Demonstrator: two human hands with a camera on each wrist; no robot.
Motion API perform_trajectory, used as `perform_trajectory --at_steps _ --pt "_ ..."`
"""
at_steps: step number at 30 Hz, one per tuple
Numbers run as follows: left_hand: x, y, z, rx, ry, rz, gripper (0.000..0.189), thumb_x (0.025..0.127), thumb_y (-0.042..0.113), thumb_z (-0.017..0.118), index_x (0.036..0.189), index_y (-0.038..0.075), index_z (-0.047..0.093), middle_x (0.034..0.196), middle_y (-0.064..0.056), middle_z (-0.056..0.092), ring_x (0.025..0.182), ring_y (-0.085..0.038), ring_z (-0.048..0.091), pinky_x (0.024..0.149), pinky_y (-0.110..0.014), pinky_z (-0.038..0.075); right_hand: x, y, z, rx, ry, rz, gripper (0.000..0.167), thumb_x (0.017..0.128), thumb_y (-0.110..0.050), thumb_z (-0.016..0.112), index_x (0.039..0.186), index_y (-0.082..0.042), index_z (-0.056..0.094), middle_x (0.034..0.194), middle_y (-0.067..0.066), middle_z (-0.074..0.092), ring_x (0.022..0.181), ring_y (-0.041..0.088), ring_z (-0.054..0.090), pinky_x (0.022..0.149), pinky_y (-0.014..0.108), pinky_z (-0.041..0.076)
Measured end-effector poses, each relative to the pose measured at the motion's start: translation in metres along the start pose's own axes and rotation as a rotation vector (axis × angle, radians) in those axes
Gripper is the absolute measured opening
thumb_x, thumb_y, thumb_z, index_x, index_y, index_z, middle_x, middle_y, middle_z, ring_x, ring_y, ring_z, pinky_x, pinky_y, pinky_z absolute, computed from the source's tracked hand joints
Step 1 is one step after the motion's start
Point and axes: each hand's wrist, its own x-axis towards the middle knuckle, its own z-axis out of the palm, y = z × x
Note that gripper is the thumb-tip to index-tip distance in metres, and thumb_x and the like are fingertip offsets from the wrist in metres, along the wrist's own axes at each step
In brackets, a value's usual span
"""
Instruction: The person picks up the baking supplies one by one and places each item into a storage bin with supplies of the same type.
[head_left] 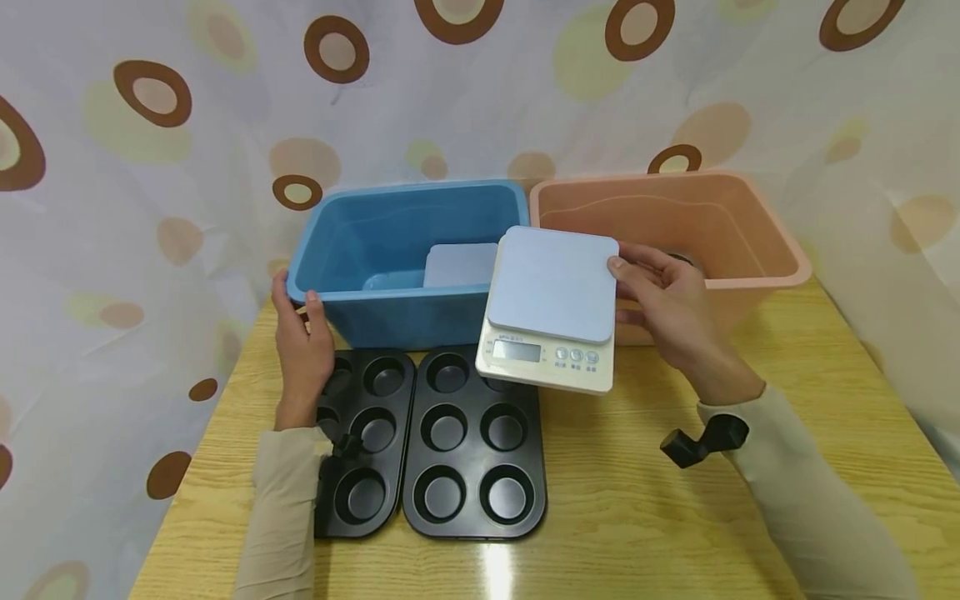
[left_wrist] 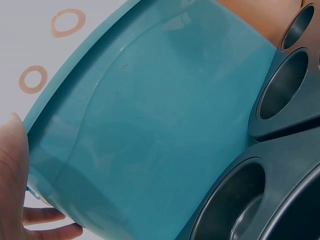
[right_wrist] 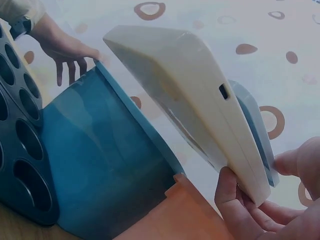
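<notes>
My right hand (head_left: pixel 667 304) holds a white digital kitchen scale (head_left: pixel 555 292) by its right edge, thumb on the weighing plate and fingers underneath. The scale is tilted, its display and buttons facing me, raised in front of the two bins. In the right wrist view its pale underside (right_wrist: pixel 195 95) shows. At the left front corner of the blue plastic bin (head_left: pixel 405 321), my left hand (head_left: pixel 303 350) grips the rim, thumb at the front and fingers along the side. Inside that bin lies a flat white rectangular thing (head_left: pixel 459 265), partly hidden by the scale.
An orange plastic bin (head_left: pixel 757 283) stands right beside the blue one, with a dark object (head_left: pixel 681 259) partly visible inside. Two dark muffin tins (head_left: pixel 472 454) lie side by side in front of the blue bin on the wooden table (head_left: pixel 637 500). A patterned cloth hangs behind.
</notes>
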Motion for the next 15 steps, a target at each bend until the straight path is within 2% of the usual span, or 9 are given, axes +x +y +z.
perform_trajectory --at_steps 7,15 --pt "0.001 0.002 -0.001 -0.001 0.006 0.014 0.063 0.117 0.039 0.042 0.172 0.014 0.025 0.168 -0.016 0.047 0.147 -0.036 0.051 0.121 -0.065 0.044 0.009 -0.006 0.006 -0.039 -0.003 0.009 0.071 0.108 -0.033 0.071 0.166 -0.004 0.043 0.122 -0.011 0.074 0.097 0.005 0.077 0.074 0.022 0.064" --pt "-0.001 0.0 -0.001 -0.005 0.002 0.003 0.064 0.116 0.041 0.042 0.172 0.015 0.025 0.169 -0.016 0.046 0.147 -0.036 0.051 0.122 -0.065 0.044 0.017 -0.007 0.013 0.022 0.004 0.018 0.072 0.106 -0.032 0.073 0.166 -0.004 0.044 0.117 -0.01 0.076 0.09 0.006 0.077 0.071 0.021 0.064"
